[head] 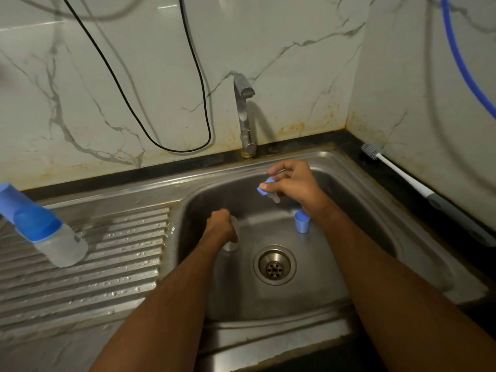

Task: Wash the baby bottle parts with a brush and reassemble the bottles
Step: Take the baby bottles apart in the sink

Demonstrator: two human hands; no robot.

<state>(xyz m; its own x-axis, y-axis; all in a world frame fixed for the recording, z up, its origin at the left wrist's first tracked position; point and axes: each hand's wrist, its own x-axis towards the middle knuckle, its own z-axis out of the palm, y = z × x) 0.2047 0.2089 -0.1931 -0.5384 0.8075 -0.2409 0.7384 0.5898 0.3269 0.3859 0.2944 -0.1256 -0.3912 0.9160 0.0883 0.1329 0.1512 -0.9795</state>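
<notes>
Down inside the steel sink (338,167), the left hand (221,228) grips a clear bottle body (233,245) near the drain (274,265), while the right hand (294,183) pinches a blue collar with nipple (268,187) above a blue cap (302,222); an assembled bottle (45,229) lies on the drainboard.

Dim, greenish indoor light, wide-angle view

The tap (243,114) casts a soft shadow rightward on the wall; faint glare streaks the sink (335,167) rim; edges bow outward, and the blue bottle (40,226) at left looks soft.

Clear bottle body (233,238) in basin, gripped; blue ring with nipple (268,189) held; blue cap (302,222) upright; brush (397,173) on counter.
</notes>
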